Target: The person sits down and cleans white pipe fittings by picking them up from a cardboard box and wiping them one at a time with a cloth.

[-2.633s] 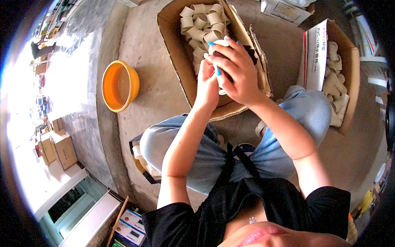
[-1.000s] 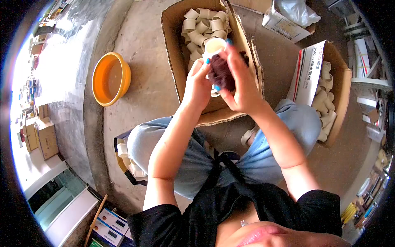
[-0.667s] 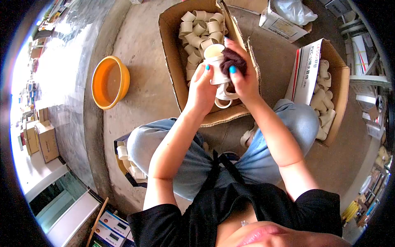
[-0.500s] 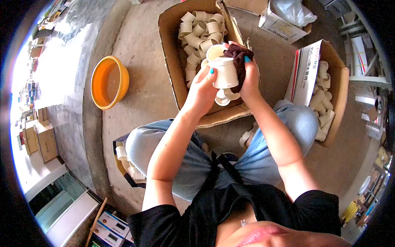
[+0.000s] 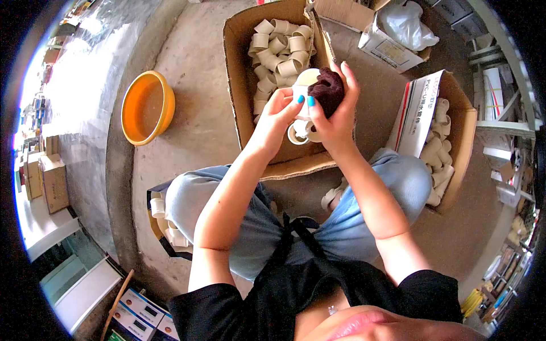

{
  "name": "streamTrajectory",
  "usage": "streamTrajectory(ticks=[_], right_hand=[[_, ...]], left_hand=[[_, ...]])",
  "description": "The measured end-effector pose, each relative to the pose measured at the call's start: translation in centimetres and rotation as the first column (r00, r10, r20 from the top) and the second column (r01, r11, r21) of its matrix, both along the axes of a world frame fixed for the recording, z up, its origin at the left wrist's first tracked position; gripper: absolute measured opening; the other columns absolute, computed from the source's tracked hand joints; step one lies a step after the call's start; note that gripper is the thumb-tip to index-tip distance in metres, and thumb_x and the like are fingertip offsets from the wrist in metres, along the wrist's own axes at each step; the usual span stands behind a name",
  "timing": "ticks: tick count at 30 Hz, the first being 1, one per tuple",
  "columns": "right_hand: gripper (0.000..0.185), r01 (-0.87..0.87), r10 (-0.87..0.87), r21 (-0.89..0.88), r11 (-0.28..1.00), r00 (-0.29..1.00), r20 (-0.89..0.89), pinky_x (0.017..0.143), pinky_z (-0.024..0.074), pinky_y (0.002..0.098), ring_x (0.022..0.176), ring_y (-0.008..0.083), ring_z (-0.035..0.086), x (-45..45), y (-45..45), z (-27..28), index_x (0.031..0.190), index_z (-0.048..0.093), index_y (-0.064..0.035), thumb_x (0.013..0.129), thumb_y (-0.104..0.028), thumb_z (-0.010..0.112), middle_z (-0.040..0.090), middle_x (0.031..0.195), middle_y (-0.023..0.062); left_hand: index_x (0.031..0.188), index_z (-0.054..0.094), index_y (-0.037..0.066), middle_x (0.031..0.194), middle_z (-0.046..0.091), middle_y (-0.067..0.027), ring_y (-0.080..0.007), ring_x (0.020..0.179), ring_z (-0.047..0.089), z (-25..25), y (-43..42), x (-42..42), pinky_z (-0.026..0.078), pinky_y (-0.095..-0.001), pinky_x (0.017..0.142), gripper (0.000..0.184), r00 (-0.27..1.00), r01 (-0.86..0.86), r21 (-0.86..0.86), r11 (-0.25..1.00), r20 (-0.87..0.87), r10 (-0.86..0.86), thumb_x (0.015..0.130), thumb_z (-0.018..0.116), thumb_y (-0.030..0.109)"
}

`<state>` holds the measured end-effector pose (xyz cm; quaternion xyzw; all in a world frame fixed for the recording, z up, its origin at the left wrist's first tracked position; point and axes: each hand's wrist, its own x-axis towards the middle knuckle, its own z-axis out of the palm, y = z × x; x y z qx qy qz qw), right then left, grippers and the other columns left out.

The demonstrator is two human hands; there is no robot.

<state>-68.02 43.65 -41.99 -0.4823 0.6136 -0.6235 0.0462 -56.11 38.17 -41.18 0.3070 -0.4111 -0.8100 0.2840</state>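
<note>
My left hand [image 5: 277,120] is closed around a white plastic pipe fitting [image 5: 307,77], its thumb pressed on the side. My right hand [image 5: 336,124] grips a dark brown cloth [image 5: 327,91] against the fitting, its thumb beside my left thumb and its fingers raised behind. Part of the fitting is hidden by the cloth and fingers. Both hands are over an open cardboard box [image 5: 234,62] with many cream-coloured pipe fittings [image 5: 277,44] inside. Just below my hands, a few more white fittings [image 5: 298,133] show in the box.
An orange basin [image 5: 149,108] stands on the floor to the left. On the right is a printed carton [image 5: 410,113] of fittings. A smaller box [image 5: 165,245] with fittings sits by my left knee. Behind, a white box [image 5: 387,48] holds a plastic bag [image 5: 409,25].
The fitting has been turned and sits slightly lower. My right thumb has come round to its front, with the cloth bunched at its right side. The view has shifted slightly.
</note>
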Motion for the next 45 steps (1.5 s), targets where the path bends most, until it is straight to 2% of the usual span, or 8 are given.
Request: streamTrajectory(ticks=[4, 13, 18, 23, 26, 32, 36, 45], right_hand=[[0.051, -0.092, 0.094, 0.025, 0.995, 0.989, -0.112, 0.096, 0.0352, 0.0381, 0.109, 0.0328, 0.048, -0.3, 0.0, -0.2, 0.121, 0.039, 0.0013, 0.079, -0.02, 0.058, 0.048, 0.118, 0.0221], [0.034, -0.132, 0.111, 0.132, 0.982, 0.981, 0.158, 0.098, 0.0332, 0.0334, 0.112, 0.0246, 0.048, 0.1, -0.1, 0.6, 0.114, 0.05, -0.0008, 0.081, -0.01, 0.049, 0.052, 0.118, 0.0152], [0.044, -0.073, 0.133, 0.142, 0.987, 0.866, -0.482, 0.098, 0.032, 0.0431, 0.112, 0.0375, 0.044, 1.2, 0.6, 1.7, 0.114, 0.05, -0.0084, 0.072, -0.019, 0.058, 0.045, 0.122, 0.0172], [0.036, -0.109, 0.104, -0.033, 0.993, 0.986, -0.134, 0.091, 0.0387, 0.0384, 0.104, 0.0307, 0.05, 0.1, -0.4, 0.1, 0.109, 0.052, -0.0044, 0.076, -0.017, 0.055, 0.052, 0.111, 0.0171], [0.03, -0.232, 0.197, -0.026, 0.972, 0.754, 0.627, 0.088, 0.0395, 0.0301, 0.095, 0.0179, 0.053, -0.1, -0.4, 0.1, 0.107, 0.053, -0.0017, 0.085, -0.019, 0.044, 0.058, 0.101, 0.0095], [0.051, -0.359, 0.262, -0.119, 0.926, 0.381, 0.887, 0.1, 0.0305, 0.0344, 0.12, 0.0233, 0.041, -0.4, -0.4, 1.5, 0.12, 0.045, 0.0016, 0.086, -0.034, 0.028, 0.041, 0.132, 0.0168], [0.054, -0.431, 0.439, -0.257, 0.865, 0.404, 0.802, 0.1, 0.0306, 0.0331, 0.12, 0.0207, 0.041, -0.9, -0.1, 1.6, 0.125, 0.041, 0.0004, 0.087, -0.035, 0.027, 0.038, 0.135, 0.014], [0.06, -0.345, 0.267, -0.196, 0.918, 0.173, 0.948, 0.091, 0.0396, 0.0321, 0.101, 0.0176, 0.054, -1.2, -0.2, 1.3, 0.123, 0.046, -0.0042, 0.09, -0.051, 0.027, 0.056, 0.112, 0.0076]], left_hand=[[0.114, 0.045, 0.002, 0.107, 0.054, -0.008, -0.0179, 0.099, 0.054, -1.9, -0.1, 0.1, 0.043, -0.0341, 0.087, 0.04, 0.998, 0.037, 0.116, 0.993, -0.055, -0.031, 0.084, 0.057, 0.026], [0.112, 0.045, 0.004, 0.105, 0.054, -0.0091, -0.0194, 0.097, 0.054, -2.7, 0.2, -0.2, 0.043, -0.0352, 0.085, 0.037, 0.973, -0.094, 0.239, 0.966, -0.183, 0.14, 0.082, 0.059, 0.021], [0.11, 0.047, 0.002, 0.103, 0.056, -0.0084, -0.0198, 0.094, 0.055, -3.3, 0.4, -0.3, 0.046, -0.0355, 0.085, 0.032, 0.96, -0.064, 0.252, 0.966, -0.251, 0.129, 0.084, 0.055, 0.019], [0.115, 0.045, 0.003, 0.11, 0.054, -0.0089, -0.0181, 0.1, 0.053, -2.0, 1.0, -0.3, 0.043, -0.0326, 0.086, 0.043, 0.949, -0.058, 0.172, 0.983, -0.297, 0.108, 0.078, 0.064, 0.017], [0.121, 0.042, 0.003, 0.113, 0.053, -0.0097, -0.0188, 0.106, 0.05, -1.6, 1.0, -0.2, 0.038, -0.0331, 0.092, 0.054, 0.934, 0.004, 0.188, 0.982, -0.352, 0.064, 0.075, 0.067, 0.019], [0.123, 0.042, 0.001, 0.12, 0.05, -0.0081, -0.0181, 0.112, 0.045, -1.0, 1.4, -0.5, 0.032, -0.0315, 0.097, 0.065, 0.934, 0.014, 0.096, 0.995, -0.357, 0.021, 0.07, 0.073, 0.022], [0.123, 0.041, 0.002, 0.118, 0.051, -0.007, -0.0161, 0.112, 0.044, 0.2, 1.0, -0.1, 0.032, -0.0312, 0.097, 0.068, 0.953, 0.066, 0.022, 0.998, -0.298, -0.056, 0.067, 0.075, 0.021], [0.118, 0.04, 0.008, 0.114, 0.05, -0.0063, -0.0177, 0.109, 0.045, -1.1, 1.1, -0.3, 0.034, -0.0341, 0.095, 0.063, 0.96, 0.05, -0.107, 0.993, -0.269, -0.078, 0.068, 0.075, 0.018]])
